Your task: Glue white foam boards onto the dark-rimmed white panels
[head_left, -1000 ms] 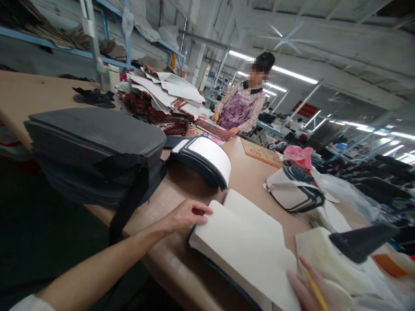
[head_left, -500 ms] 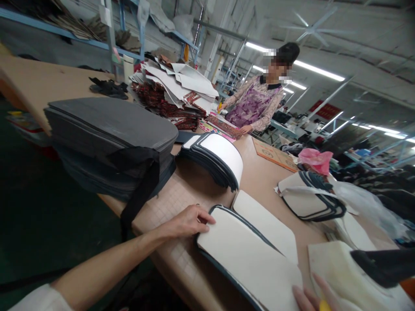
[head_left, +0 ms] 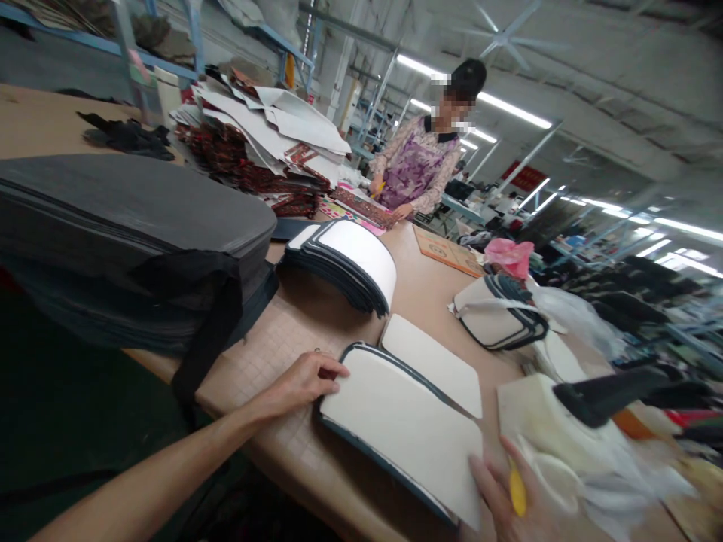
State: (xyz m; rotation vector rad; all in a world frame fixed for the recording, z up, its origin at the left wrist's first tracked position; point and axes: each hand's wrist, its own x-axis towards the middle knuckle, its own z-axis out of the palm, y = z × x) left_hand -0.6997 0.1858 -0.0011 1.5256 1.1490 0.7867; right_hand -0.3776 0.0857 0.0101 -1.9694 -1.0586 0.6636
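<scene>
The panel [head_left: 404, 429] lies flat at the near edge of the table [head_left: 434, 293], between the 2 hands. It is a long piece with rounded corners, its top face plain off-white and matt, with a thin dark rim running round the left end and along the near side. That dark edge looks layered, as if more than 1 piece lies there; how many cannot be told.

The left hand [head_left: 302, 380] rests at the panel's left end, fingers bent and close together, tips against the dark rim; whether they grip it cannot be told. The right hand [head_left: 500, 493] is at the panel's near right corner, fingers lying flat on the white face, with a yellow stick [head_left: 517, 493] pinched between them.

Just behind the panel, touching its far side, lies a 2nd white piece [head_left: 432, 361] without a dark rim. Farther back is a fanned stack [head_left: 347, 263] of white, dark-edged pieces, and to its right a bundle [head_left: 497, 316] of the same. A thick grey pile [head_left: 129, 218] bound by a black strap [head_left: 206, 331] fills the left. At the table's far end stands a co-worker [head_left: 418, 162], hands on patterned cloth [head_left: 364, 207].
</scene>
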